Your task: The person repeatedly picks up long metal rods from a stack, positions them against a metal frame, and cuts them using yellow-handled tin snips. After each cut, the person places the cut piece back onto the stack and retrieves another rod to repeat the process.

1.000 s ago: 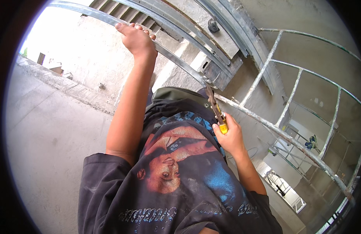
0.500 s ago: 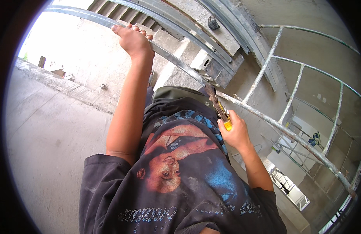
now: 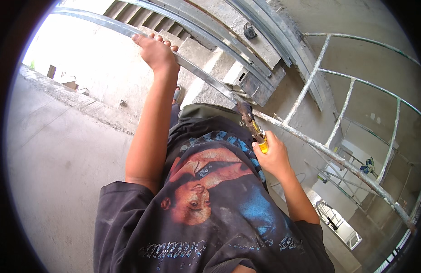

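My left hand (image 3: 158, 53) is closed around a long metal channel (image 3: 203, 73), which runs from the far left down to my waist on the right. At the channel's near right end, my right hand (image 3: 273, 152) grips the yellow handles of a pair of tin snips (image 3: 251, 122). The dark jaws of the snips meet the end of the channel; whether they bite into it I cannot tell. A dark green waist pouch (image 3: 206, 111) lies just under that end.
More metal channels (image 3: 210, 38) lie stacked ahead, with a black tape measure (image 3: 249, 30) on a board beside them. Concrete steps (image 3: 144, 18) stand behind. On the right is a paint-spattered scaffold frame (image 3: 326, 148). A low concrete ledge (image 3: 94, 108) runs along the left.
The snips have tilted slightly, and their jaws have shifted a little left against the channel's end. My left hand keeps its hold with barely any movement.
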{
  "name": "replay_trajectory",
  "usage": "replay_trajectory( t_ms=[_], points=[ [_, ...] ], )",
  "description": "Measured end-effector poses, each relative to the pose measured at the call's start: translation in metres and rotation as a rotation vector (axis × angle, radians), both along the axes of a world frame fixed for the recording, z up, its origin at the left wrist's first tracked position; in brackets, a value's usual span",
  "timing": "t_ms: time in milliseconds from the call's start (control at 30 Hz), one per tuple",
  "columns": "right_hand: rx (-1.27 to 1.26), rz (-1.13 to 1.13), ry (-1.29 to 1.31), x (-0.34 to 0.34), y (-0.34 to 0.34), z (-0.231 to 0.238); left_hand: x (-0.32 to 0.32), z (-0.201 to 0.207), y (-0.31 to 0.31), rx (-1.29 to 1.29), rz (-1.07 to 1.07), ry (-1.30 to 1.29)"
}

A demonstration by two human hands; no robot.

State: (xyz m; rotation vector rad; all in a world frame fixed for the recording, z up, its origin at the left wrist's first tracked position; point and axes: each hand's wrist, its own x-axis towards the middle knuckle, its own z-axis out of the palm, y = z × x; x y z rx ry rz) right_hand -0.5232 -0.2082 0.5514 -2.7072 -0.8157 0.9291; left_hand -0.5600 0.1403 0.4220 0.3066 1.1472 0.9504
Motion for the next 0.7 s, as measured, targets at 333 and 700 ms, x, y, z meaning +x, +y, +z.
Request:
replay_trajectory(
  t_ms=[333, 700],
  points=[
    [-0.253, 0.297, -0.223, -0.001, 0.01, 0.006, 0.0, -0.006, 0.002, -0.02, -0.024, 0.021],
    [0.042, 0.116, 0.238, -0.005, 0.028, 0.037, -0.001, -0.004, 0.0, -0.056, -0.054, -0.042]
  ],
)
